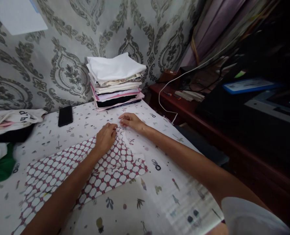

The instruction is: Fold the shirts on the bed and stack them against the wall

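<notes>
A piece of white cloth with a red and grey lattice print (61,166) lies spread on the bed, partly folded over at its right end. My left hand (106,137) rests on its upper edge, fingers curled and closed on the fabric near the corner. Just right of that corner is my right hand (133,122), its fingers loosely bent with a small gap between thumb and forefinger. No fabric shows between them. My left forearm covers part of the cloth's middle.
A stack of folded clothes (116,83) stands against the patterned wall. A black phone (65,116) lies left of it, and loose clothes (14,122) lie at the far left. A dark red wooden desk (184,106) with a white cable (160,98) borders the bed's right edge.
</notes>
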Action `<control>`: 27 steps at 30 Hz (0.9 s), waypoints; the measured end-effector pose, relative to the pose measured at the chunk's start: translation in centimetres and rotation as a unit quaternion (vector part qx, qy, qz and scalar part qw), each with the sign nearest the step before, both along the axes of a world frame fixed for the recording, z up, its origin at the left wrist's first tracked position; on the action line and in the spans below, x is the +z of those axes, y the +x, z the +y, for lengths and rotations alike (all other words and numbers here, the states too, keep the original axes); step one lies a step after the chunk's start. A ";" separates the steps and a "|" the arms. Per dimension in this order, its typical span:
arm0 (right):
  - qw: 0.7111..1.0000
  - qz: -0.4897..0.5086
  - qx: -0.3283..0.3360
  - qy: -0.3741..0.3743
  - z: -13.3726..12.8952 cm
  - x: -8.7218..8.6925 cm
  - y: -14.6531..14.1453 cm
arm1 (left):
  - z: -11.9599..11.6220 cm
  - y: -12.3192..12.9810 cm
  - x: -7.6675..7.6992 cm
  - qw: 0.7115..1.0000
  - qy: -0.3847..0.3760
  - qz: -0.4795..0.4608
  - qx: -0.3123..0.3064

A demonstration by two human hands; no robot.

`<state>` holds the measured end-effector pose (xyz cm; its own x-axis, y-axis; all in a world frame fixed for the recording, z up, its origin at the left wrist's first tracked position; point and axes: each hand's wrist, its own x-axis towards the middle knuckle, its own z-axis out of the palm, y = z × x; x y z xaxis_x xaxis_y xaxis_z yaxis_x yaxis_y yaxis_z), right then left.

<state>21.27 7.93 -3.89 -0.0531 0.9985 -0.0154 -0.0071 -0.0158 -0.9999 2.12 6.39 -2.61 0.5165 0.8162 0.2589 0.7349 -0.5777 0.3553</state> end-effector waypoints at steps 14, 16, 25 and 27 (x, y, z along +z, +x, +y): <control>0.934 0.341 -0.067 -0.087 -0.7 0.8 -2.9 | -0.6 0.3 0.3 0.998 -0.021 -0.037 0.047; 0.930 0.351 -0.066 -0.090 -0.8 0.6 -2.9 | -0.5 0.3 0.1 0.998 -0.013 -0.038 0.048; 0.931 0.349 -0.064 -0.089 -1.0 0.5 -3.1 | -0.5 0.4 0.3 0.998 -0.027 -0.026 0.052; 0.932 0.345 -0.061 -0.088 -1.1 0.6 -3.0 | -0.6 0.4 0.3 0.998 -0.026 -0.025 0.050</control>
